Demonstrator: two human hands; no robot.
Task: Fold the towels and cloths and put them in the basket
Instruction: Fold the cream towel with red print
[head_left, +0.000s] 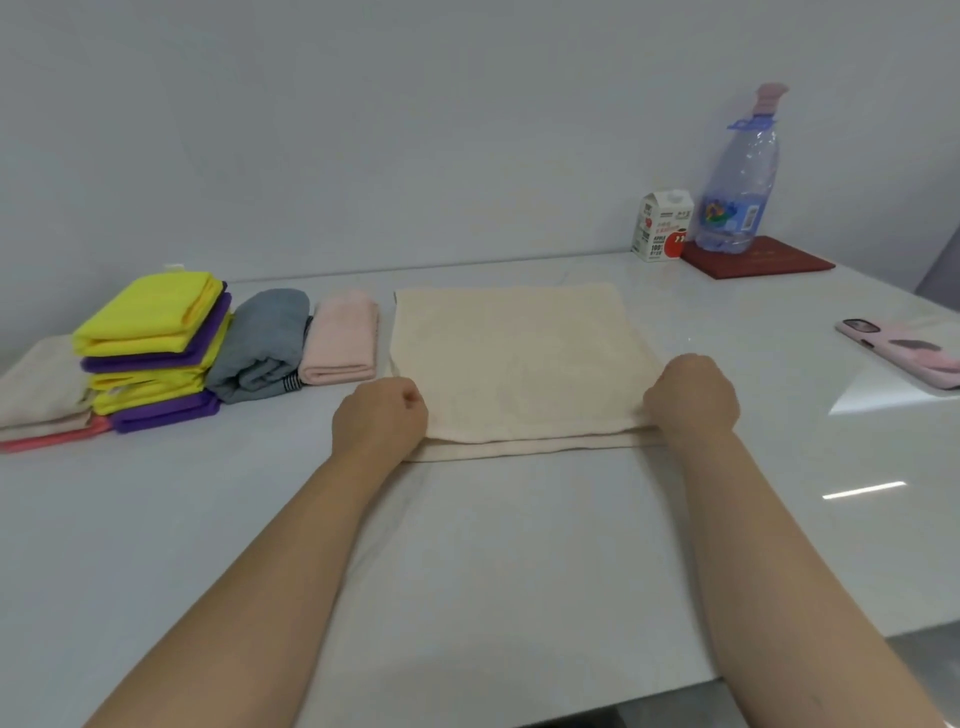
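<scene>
My left hand (379, 415) and right hand (693, 397) each pinch a near corner of the folded cream towel (511, 358) on the worktop (467, 545).

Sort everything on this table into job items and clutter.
Job: cream towel, gripped by left hand and right hand; yellow and purple cloths; grey towel; pink towel; beige towel.
Lying about: water bottle; juice carton; red booklet; phone.
</scene>
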